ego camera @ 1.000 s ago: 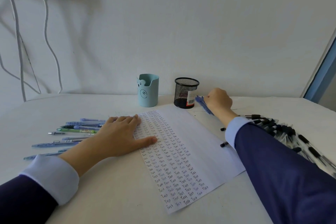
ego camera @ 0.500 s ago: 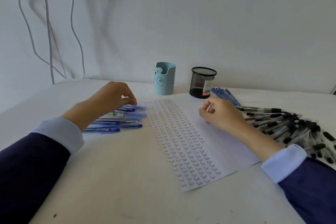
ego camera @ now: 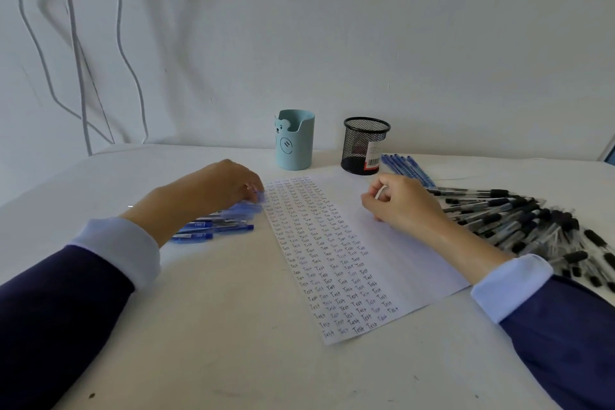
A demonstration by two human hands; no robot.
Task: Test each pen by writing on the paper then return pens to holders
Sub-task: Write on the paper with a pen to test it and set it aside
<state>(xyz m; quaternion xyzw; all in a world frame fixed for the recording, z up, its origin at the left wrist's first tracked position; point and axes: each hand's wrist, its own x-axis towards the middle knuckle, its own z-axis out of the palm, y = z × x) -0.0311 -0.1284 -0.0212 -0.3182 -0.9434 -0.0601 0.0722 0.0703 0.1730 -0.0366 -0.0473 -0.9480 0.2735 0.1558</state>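
Observation:
A white paper lies in the middle of the table, its left part filled with rows of the handwritten word "Test". My left hand reaches over a pile of blue pens left of the paper, fingertips curled onto a blurred blue pen at the paper's edge. My right hand rests on the paper with curled fingers; a small white thing shows between thumb and forefinger. Behind the paper stand a light blue bear holder and a black mesh holder; no pens show in either.
Several blue pens lie right of the mesh holder. A large heap of black-capped pens covers the table's right side. White cables hang down the wall at the left. The white table runs to the near edge.
My right hand let go of a blue pen by the mesh holder and drew back onto the paper. My left hand lifted off the paper and went to the blue pens on the left.

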